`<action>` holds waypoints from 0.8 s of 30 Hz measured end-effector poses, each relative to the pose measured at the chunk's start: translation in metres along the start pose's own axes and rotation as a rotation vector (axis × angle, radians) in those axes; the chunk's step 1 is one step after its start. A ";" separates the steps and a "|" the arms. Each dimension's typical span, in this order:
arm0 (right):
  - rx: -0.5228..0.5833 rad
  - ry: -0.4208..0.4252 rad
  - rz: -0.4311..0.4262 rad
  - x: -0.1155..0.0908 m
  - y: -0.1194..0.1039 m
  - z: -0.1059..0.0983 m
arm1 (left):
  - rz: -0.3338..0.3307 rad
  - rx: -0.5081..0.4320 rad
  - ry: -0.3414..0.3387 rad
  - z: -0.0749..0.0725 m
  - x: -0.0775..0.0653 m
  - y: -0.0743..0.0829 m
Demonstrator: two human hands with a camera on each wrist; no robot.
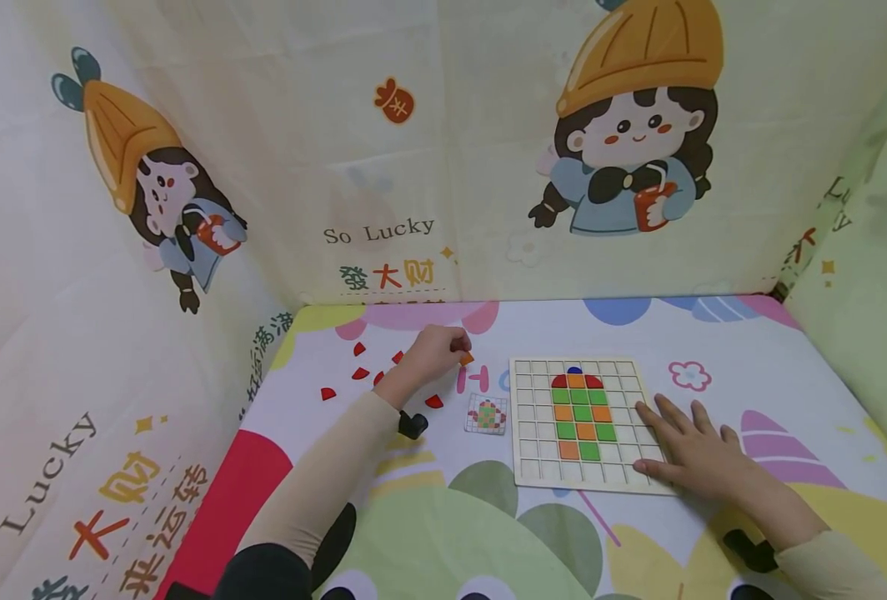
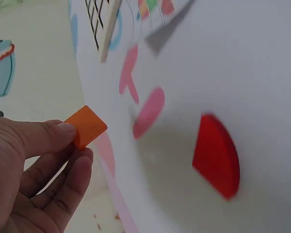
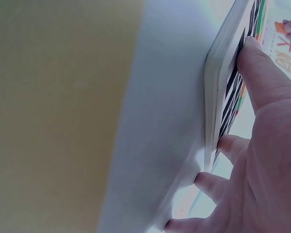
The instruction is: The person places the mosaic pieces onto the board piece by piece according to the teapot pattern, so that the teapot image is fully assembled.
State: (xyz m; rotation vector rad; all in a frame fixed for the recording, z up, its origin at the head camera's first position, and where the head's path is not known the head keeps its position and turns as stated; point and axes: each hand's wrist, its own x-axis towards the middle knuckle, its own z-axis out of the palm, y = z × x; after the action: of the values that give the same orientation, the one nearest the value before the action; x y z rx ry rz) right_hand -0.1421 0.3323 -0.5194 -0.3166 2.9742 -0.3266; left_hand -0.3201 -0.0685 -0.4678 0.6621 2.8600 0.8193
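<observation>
An orange square tile [image 2: 87, 127] is pinched between the thumb and fingers of my left hand [image 1: 434, 350], held above the table left of the board. My right hand [image 1: 694, 450] lies spread at the right edge of the white grid board [image 1: 638, 433], with thumb and some fingertips touching it. On the board's middle columns sit green, orange and red pieces, with a blue piece [image 1: 574, 370] at the top. A small pattern card [image 1: 486, 414] lies just left of the board. One red quarter-round piece [image 2: 216, 158] lies below my left hand.
Several red quarter-round pieces [image 1: 360, 374] are scattered at the left of the table, some partly behind the left forearm. A patterned cloth [image 1: 488, 550] covers the table. Printed curtains [image 1: 473, 167] hang at the back and both sides.
</observation>
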 end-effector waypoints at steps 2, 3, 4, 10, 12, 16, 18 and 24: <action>-0.003 0.002 -0.003 0.000 0.001 0.000 | 0.020 -0.003 -0.017 0.006 -0.001 0.007; -0.004 0.003 -0.003 0.000 0.001 0.000 | 0.023 -0.011 -0.031 0.009 -0.001 0.010; -0.003 0.003 -0.003 0.000 0.001 0.000 | 0.034 -0.008 -0.041 0.012 -0.002 0.013; 0.004 -0.001 0.004 -0.001 0.000 -0.001 | 0.099 0.013 -0.089 0.030 -0.001 0.027; 0.003 -0.001 0.005 0.000 -0.001 -0.001 | 0.126 0.012 -0.093 0.035 -0.001 0.031; 0.001 -0.002 0.006 0.000 -0.001 0.000 | 0.159 0.003 -0.108 0.041 0.000 0.038; 0.002 -0.002 0.007 0.000 -0.001 0.000 | 0.165 -0.001 -0.117 0.043 0.000 0.042; 0.009 -0.004 0.009 0.000 -0.002 -0.002 | 0.170 -0.034 -0.173 0.052 0.004 0.055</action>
State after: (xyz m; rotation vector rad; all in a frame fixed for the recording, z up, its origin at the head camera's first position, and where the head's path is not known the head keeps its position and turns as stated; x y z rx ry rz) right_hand -0.1418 0.3311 -0.5173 -0.3023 2.9684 -0.3372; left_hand -0.2919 0.0001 -0.4827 0.9330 2.6572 0.7879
